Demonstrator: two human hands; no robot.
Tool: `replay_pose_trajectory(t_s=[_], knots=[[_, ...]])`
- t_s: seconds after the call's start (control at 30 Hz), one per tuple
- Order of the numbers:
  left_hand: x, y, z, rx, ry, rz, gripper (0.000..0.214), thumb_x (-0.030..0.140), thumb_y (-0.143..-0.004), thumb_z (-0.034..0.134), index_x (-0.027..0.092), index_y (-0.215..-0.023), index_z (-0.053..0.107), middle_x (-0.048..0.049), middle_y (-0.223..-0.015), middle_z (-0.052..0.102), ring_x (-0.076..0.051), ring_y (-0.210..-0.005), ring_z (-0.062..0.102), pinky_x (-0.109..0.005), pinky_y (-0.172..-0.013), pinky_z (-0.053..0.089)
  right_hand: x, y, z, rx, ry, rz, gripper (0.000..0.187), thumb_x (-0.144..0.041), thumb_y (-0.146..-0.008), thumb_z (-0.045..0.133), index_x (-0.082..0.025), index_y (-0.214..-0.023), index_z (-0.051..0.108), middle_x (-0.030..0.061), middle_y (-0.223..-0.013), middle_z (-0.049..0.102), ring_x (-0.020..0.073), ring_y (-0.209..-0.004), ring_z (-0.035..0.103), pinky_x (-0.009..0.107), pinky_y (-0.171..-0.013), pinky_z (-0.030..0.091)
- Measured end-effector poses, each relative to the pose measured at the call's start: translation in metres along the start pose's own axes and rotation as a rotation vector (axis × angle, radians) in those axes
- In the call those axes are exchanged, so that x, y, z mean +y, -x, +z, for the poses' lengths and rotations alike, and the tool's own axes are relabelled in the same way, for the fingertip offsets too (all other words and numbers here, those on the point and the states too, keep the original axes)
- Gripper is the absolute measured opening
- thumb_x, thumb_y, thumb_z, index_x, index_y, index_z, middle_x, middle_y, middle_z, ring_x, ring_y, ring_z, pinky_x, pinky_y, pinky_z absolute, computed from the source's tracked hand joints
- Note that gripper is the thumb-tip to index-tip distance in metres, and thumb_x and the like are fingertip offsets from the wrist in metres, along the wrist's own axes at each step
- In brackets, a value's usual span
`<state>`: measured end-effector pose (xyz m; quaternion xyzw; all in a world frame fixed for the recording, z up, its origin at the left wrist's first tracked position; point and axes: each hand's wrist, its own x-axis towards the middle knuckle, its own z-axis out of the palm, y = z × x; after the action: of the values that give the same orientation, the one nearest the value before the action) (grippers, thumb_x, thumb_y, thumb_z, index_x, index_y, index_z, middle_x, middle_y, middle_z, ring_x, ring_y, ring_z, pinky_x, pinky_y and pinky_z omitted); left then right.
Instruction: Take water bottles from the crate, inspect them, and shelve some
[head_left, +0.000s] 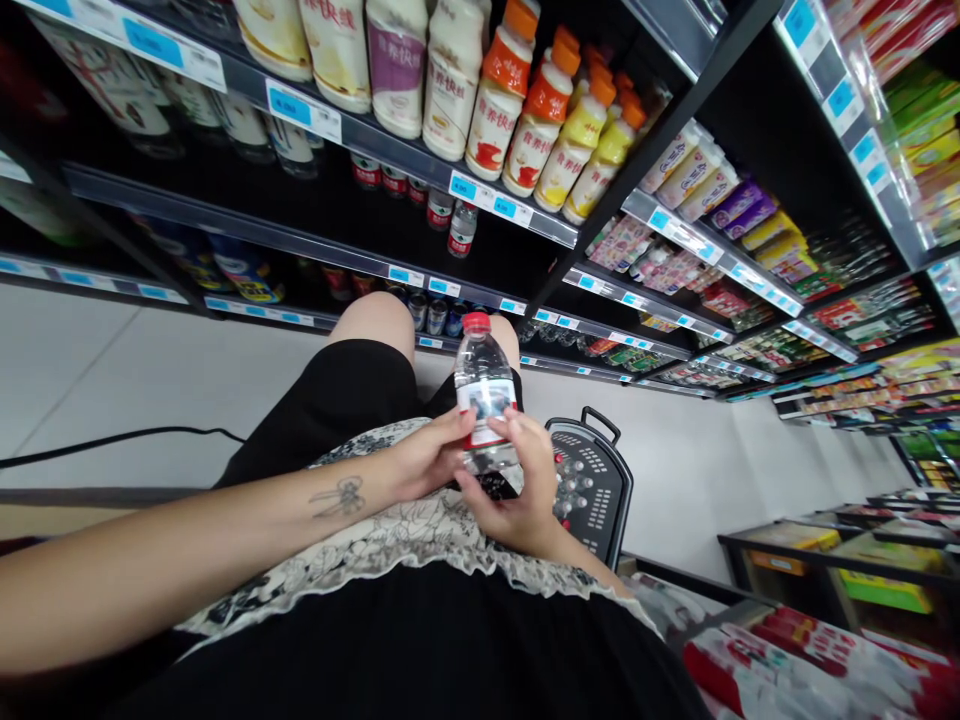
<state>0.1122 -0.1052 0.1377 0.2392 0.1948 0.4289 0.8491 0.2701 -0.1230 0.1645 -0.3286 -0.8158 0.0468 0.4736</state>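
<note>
The left hand [429,460] and right hand [532,482] together grip a clear, red-capped bottle [487,392] above the lap. Nearby, a black basket [600,500] holds several small items, too indistinct to name.

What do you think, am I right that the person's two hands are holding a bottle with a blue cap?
Not quite: the cap is red, as the head view shows. The left hand and right hand are indeed holding the bottle.

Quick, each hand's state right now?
Left hand: holding the bottle, at its lower part.
Right hand: holding the same bottle.
</note>
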Motion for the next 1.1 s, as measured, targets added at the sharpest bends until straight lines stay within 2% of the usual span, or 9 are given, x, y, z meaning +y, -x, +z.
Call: replay_pose_trajectory(t_s=[0.07, 0.13, 0.2, 0.3, 0.43, 0.53, 0.77, 0.97, 1.1], knots=[[0.001, -0.003, -0.004, 0.032, 0.055, -0.041, 0.059, 0.047, -0.086, 0.070, 0.021, -0.138, 0.060, -0.0111, -0.114, 0.076, -0.030, -0.107, 0.072, -0.044, -0.099, 0.054, 0.000, -0.002, 0.001, -0.061, -0.061, -0.002, 0.081, -0.036, -0.088, 0.071, -0.030, -0.157, 0.028, 0.0119, -0.129, 0.064, 0.0331, -0.124, 0.062, 0.057, -0.101, 0.056], [0.005, -0.005, -0.005, 0.039, 0.095, -0.036, 0.059, 0.039, -0.086, 0.068, 0.022, -0.141, 0.057, -0.0094, -0.114, 0.076, -0.029, -0.107, 0.072, -0.045, -0.099, 0.055, 0.001, 0.000, 0.001, -0.018, -0.078, 0.043, 0.082, -0.041, -0.085, 0.075, -0.031, -0.154, 0.033, 0.0128, -0.133, 0.060, 0.0348, -0.124, 0.060, 0.059, -0.102, 0.054], [0.008, -0.005, -0.005, 0.019, 0.116, 0.015, 0.066, 0.029, -0.081, 0.066, 0.023, -0.145, 0.053, -0.0090, -0.121, 0.075, -0.030, -0.116, 0.069, -0.046, -0.103, 0.053, 0.002, 0.004, 0.000, 0.079, -0.081, 0.125, 0.072, -0.045, -0.083, 0.078, -0.029, -0.144, 0.044, 0.0121, -0.125, 0.060, 0.0331, -0.116, 0.061, 0.056, -0.097, 0.055], [0.012, -0.004, -0.003, -0.056, 0.123, 0.072, 0.080, 0.019, -0.071, 0.063, 0.024, -0.150, 0.049, -0.0106, -0.140, 0.066, -0.033, -0.134, 0.058, -0.050, -0.109, 0.049, 0.003, 0.010, 0.000, 0.142, -0.164, 0.286, 0.047, -0.051, -0.089, 0.068, -0.024, -0.124, 0.052, 0.0070, -0.100, 0.059, 0.0231, -0.088, 0.062, 0.040, -0.076, 0.057], [0.015, -0.002, 0.000, -0.164, 0.077, 0.067, 0.093, 0.018, -0.064, 0.064, 0.026, -0.154, 0.043, -0.0105, -0.157, 0.050, -0.038, -0.143, 0.048, -0.053, -0.110, 0.047, 0.003, 0.009, 0.000, -0.119, -0.389, 0.412, 0.055, -0.060, -0.094, 0.056, -0.021, -0.131, 0.046, 0.0045, -0.093, 0.064, 0.0179, -0.073, 0.062, 0.031, -0.064, 0.054], [0.016, -0.001, 0.000, -0.233, -0.016, 0.062, 0.098, 0.016, -0.063, 0.067, 0.027, -0.156, 0.040, -0.0110, -0.160, 0.046, -0.039, -0.148, 0.039, -0.055, -0.114, 0.042, 0.003, 0.006, 0.002, -0.217, -0.464, 0.367, 0.058, -0.062, -0.090, 0.059, -0.022, -0.131, 0.048, 0.0057, -0.100, 0.068, 0.0207, -0.080, 0.066, 0.033, -0.071, 0.057], [0.016, -0.002, -0.005, -0.309, -0.176, 0.154, 0.085, 0.020, -0.062, 0.079, 0.025, -0.143, 0.056, -0.0128, -0.157, 0.050, -0.039, -0.152, 0.031, -0.056, -0.120, 0.033, 0.008, 0.014, 0.008, -0.139, -0.426, 0.300, 0.064, -0.055, -0.074, 0.071, -0.023, -0.125, 0.047, 0.0039, -0.091, 0.067, 0.0215, -0.076, 0.067, 0.033, -0.070, 0.058], [0.019, -0.002, -0.003, -0.320, -0.200, 0.164, 0.086, 0.026, -0.061, 0.084, 0.026, -0.143, 0.057, -0.0122, -0.155, 0.052, -0.040, -0.151, 0.033, -0.056, -0.121, 0.031, 0.009, 0.014, 0.007, -0.133, -0.380, 0.255, 0.070, -0.055, -0.068, 0.077, -0.023, -0.124, 0.049, 0.0056, -0.094, 0.068, 0.0225, -0.079, 0.070, 0.035, -0.070, 0.060], [0.020, -0.003, -0.005, -0.402, -0.252, 0.147, 0.086, 0.032, -0.058, 0.088, 0.029, -0.139, 0.061, -0.0092, -0.155, 0.053, -0.040, -0.151, 0.034, -0.056, -0.121, 0.030, 0.012, 0.017, 0.006, -0.133, -0.314, 0.204, 0.075, -0.060, -0.063, 0.082, -0.026, -0.119, 0.047, 0.0063, -0.096, 0.070, 0.0258, -0.083, 0.072, 0.038, -0.072, 0.060]])
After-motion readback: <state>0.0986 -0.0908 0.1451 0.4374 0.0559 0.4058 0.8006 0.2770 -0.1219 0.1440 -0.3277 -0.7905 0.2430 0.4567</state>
